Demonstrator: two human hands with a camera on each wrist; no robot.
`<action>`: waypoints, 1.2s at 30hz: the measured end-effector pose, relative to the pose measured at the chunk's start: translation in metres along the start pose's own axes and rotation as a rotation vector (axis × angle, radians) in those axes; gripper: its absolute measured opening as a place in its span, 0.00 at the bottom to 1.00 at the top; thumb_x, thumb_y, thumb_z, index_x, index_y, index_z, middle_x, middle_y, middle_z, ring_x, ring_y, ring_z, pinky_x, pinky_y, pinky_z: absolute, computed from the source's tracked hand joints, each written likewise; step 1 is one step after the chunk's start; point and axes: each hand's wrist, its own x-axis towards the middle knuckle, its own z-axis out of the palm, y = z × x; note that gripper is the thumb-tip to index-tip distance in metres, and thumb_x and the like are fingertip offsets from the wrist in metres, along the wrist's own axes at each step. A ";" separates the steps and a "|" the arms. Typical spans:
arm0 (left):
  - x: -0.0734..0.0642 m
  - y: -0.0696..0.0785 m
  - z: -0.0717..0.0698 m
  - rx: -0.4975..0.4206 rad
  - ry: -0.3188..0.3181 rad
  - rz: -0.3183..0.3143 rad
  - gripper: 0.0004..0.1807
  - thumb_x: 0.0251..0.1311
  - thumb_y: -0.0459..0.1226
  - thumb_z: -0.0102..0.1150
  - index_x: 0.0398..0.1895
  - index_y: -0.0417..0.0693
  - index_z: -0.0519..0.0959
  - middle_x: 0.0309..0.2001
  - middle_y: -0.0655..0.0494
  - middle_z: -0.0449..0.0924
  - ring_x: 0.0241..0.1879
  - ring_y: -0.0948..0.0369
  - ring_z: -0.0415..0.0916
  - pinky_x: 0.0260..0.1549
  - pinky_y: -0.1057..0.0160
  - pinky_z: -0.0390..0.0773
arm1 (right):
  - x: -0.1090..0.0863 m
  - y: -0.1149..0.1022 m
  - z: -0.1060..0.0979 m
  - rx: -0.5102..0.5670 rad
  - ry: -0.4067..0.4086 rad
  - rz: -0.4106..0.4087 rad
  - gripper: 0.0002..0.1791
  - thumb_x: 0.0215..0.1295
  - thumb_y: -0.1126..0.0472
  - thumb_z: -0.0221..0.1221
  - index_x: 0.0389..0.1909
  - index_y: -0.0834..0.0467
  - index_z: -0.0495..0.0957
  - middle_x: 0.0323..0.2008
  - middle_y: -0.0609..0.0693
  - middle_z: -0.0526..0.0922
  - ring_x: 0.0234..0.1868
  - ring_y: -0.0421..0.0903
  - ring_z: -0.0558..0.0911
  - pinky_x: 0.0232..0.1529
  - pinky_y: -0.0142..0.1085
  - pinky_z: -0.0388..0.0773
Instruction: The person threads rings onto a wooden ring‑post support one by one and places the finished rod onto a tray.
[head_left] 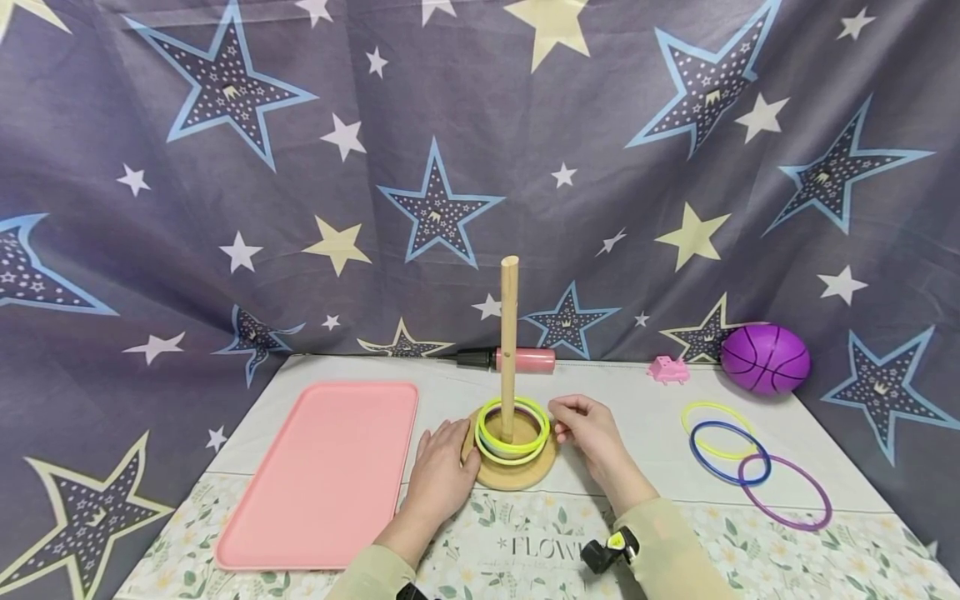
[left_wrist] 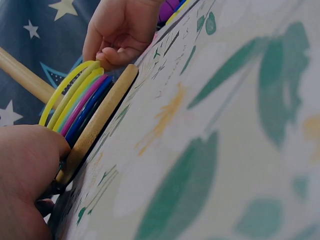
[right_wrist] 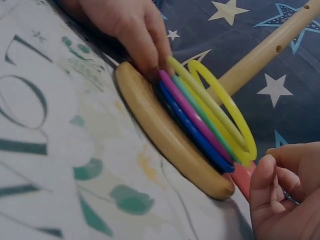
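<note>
Remotely, I register at the far left a pink tray [head_left: 322, 467] lying flat on the table [head_left: 652, 450]. To its right, the left hand [head_left: 441, 471] rests against the left edge of a round wooden base [head_left: 517, 479]; I read its fingers as mostly straight, with the thumb set slightly apart along the base edge. Behind the peg [head_left: 509, 333], I note a black-and-pink cylinder [head_left: 534, 360] lying crosswise near the starred backdrop [head_left: 360, 308]. The peg stands upright on the base, and the stacked rings [right_wrist: 201, 121] encircle its lower part. From the base upward, my right wrist view gives dark blue, blue, purple, teal and several yellow to yellow-green rings, the uppermost one tilted. Just right of the stack, the right hand [head_left: 592, 429] has its fingers curled, thumb and index tips drawn close together; the right wrist view shows a small gap between them and the rings. Farther right, I locate a small pink toy [head_left: 667, 370], then a loose yellow ring [head_left: 717, 403] overlapped by a blue ring [head_left: 768, 467]. A purple ball [head_left: 765, 358] sits behind these. Last, a purple ring [head_left: 806, 527] overlaps the right side of the blue one.
</note>
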 end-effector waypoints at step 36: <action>0.001 -0.003 0.000 0.000 0.001 -0.003 0.30 0.78 0.39 0.61 0.78 0.34 0.74 0.75 0.38 0.76 0.80 0.39 0.65 0.83 0.33 0.50 | -0.029 -0.046 -0.105 -0.146 0.032 -0.126 0.14 0.80 0.62 0.66 0.57 0.69 0.83 0.31 0.44 0.83 0.30 0.37 0.81 0.33 0.29 0.85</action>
